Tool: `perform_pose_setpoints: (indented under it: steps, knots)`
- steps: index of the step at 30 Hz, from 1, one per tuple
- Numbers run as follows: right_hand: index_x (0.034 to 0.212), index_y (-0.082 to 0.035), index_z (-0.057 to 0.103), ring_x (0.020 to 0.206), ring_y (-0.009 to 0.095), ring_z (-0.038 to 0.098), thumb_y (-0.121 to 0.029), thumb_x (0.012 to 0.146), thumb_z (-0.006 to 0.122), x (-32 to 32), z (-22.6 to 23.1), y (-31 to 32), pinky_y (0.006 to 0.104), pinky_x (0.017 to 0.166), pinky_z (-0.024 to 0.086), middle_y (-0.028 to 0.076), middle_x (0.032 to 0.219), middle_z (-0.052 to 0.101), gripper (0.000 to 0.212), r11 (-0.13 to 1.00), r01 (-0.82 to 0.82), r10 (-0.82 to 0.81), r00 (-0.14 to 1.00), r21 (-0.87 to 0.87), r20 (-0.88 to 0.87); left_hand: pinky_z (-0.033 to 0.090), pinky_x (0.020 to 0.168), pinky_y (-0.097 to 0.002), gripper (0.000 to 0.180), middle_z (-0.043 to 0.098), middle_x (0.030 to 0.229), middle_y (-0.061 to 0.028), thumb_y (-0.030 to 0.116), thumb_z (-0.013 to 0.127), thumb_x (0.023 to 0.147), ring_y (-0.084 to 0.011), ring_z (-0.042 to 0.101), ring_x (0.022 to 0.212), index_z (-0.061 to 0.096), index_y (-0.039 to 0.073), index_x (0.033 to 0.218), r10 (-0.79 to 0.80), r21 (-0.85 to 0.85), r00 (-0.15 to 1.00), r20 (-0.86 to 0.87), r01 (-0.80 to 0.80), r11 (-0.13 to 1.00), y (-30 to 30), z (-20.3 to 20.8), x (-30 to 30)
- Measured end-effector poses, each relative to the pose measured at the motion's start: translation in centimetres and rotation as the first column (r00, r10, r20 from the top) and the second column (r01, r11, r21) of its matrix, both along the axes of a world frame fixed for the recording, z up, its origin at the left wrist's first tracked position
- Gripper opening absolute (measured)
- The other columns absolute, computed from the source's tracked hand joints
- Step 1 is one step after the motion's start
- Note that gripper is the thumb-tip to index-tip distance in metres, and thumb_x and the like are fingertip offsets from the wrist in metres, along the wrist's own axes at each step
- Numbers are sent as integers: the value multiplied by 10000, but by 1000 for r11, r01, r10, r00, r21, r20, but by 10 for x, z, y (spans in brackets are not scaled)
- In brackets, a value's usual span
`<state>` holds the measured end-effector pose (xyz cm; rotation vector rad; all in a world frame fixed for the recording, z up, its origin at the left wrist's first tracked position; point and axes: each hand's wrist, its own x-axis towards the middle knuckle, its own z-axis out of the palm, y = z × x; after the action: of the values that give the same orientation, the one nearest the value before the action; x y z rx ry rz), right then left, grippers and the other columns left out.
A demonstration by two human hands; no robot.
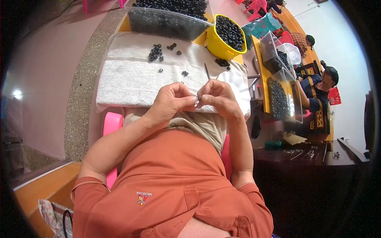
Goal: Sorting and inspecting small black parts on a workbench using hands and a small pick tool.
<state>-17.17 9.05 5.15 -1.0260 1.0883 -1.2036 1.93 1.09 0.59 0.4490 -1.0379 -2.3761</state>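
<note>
My left hand (173, 101) and my right hand (219, 99) meet over the near edge of the white towel. Both are closed, thumbs and fingertips pinched round a small dark ring-like piece (199, 100), mostly covered by the fingers. A thin, dark, pointed tool (207, 70) sticks up out of my right hand; its lower part is hidden in the fingers. Beyond my hands, loose black ring-shaped parts (156, 52) lie in a cluster on the towel (127, 79). A smaller group of parts (185, 73) lies closer to me.
At the far edge stand a clear plastic bin (166, 24) and a yellow basket (222, 47), both full of black parts. A white crumpled sheet (237, 85) lies at the right. Further right, a person (317, 88) sits by more clear bins (279, 93). A pink chair (113, 123) is under me.
</note>
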Motion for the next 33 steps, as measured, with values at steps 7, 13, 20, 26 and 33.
perform_pose_setpoints:
  steps: [7, 13, 20, 26, 33]
  knots:
    - [856, -17, 564, 808, 189, 642, -53, 827, 744, -1, -2, 4, 330, 724, 575, 104, 856, 627, 186, 999, 37, -37, 999, 11, 8, 562, 678, -245, 148, 648, 834, -66, 38, 718, 851, -124, 647, 731, 582, 9, 903, -22, -14, 1000, -11, 22, 1000, 0, 0, 0]
    - [851, -16, 563, 806, 183, 639, -34, 829, 732, 1, 0, 7, 318, 725, 568, 99, 860, 624, 171, 1000, 14, -14, 1000, 15, 6, 551, 674, -244, 154, 669, 828, -87, 56, 720, 856, -130, 652, 729, 582, 11, 906, -53, -42, 998, -38, 52, 998, 0, -2, 0]
    - [857, -15, 564, 819, 171, 629, -26, 833, 729, 1, 0, 9, 307, 728, 560, 92, 865, 623, 167, 999, 27, -26, 999, 34, -19, 548, 670, -242, 141, 668, 829, -84, 51, 707, 867, -129, 651, 732, 579, 8, 905, -68, -77, 997, -20, 66, 995, 1, -1, -1]
    - [854, -23, 559, 829, 162, 625, -19, 834, 729, 5, 4, 11, 297, 741, 553, 81, 869, 622, 171, 999, 32, -33, 999, 44, 12, 546, 668, -241, 131, 667, 828, -80, 43, 701, 869, -121, 645, 728, 578, 8, 899, -58, -108, 998, 3, 58, 992, 1, 1, 0]
    - [843, -30, 549, 822, 143, 617, -23, 835, 723, 6, -2, 11, 282, 752, 532, 74, 872, 624, 174, 997, 74, -74, 997, -3, -21, 545, 669, -241, 142, 665, 825, -71, 52, 714, 863, -119, 643, 725, 582, 12, 895, -70, -106, 997, -7, 69, 992, 1, -1, -1]
